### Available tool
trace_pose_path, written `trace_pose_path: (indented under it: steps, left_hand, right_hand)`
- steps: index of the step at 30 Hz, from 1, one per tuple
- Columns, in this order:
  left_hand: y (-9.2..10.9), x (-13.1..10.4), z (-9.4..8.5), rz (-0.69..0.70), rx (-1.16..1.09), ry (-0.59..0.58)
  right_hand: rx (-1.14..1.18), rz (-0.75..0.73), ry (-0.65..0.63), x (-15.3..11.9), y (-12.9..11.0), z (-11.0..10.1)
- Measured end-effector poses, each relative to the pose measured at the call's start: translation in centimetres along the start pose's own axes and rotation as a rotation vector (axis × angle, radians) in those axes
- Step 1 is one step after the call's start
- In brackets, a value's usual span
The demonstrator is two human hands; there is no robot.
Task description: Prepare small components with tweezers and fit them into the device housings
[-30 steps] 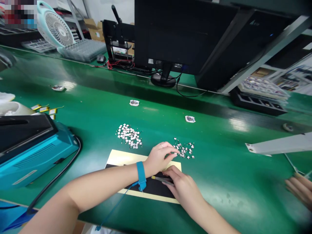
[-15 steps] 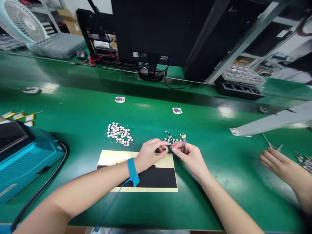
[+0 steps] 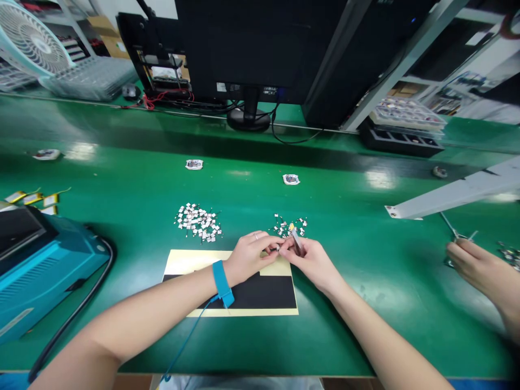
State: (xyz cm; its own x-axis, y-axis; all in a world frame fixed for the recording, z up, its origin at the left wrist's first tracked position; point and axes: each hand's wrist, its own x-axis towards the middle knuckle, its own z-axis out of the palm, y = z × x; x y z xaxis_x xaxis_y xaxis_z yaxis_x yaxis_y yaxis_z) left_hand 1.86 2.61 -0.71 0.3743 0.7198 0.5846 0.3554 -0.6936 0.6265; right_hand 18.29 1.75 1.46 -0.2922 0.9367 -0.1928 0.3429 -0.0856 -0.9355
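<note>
My left hand (image 3: 252, 254), with a blue band at its wrist, pinches a small white part (image 3: 278, 247) above the top right of a cream sheet (image 3: 244, 312) bearing a black strip (image 3: 260, 292). My right hand (image 3: 306, 257) is closed around a grey tool with a yellow end (image 3: 297, 242), its fingertips meeting the small part too. Just behind my fingers lies a small pile of white parts with dark leads (image 3: 301, 222). A bigger pile of similar parts (image 3: 197, 220) is to the left, behind the sheet.
A teal machine (image 3: 52, 271) with a black cable fills the left side. White-framed pieces (image 3: 194, 164) (image 3: 291, 179) lie farther back, before a monitor (image 3: 260, 43). At right are a slanted metal bracket (image 3: 455, 189) and another person's hand (image 3: 475, 260) holding a tool.
My right hand has shifted left to meet my left fingertips, and its tool now leans left. The other person's hand has moved right. The view has shifted slightly.
</note>
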Motion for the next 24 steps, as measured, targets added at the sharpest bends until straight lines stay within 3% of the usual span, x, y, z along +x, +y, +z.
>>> trace_pose_path:
  steps: [14, 17, 20, 24]
  left_hand:
    - [0.3, -0.1, -0.1, -0.065, 0.049, -0.094]
    - [0.6, -0.1, -0.2, -0.086, 0.070, -0.159]
    - [0.6, -0.2, -0.2, -0.117, 0.103, -0.267]
    - [0.3, 0.0, -0.2, -0.152, 0.151, -0.321]
  right_hand:
    - [-0.074, 0.007, -0.009, 0.1, -0.4, 0.2]
    - [-0.094, -0.005, -0.011, 0.1, -0.3, 0.2]
    - [-0.094, 0.052, 0.009, 0.3, 0.4, 0.1]
    - [0.026, 0.202, 0.012, 0.7, 1.3, -0.2]
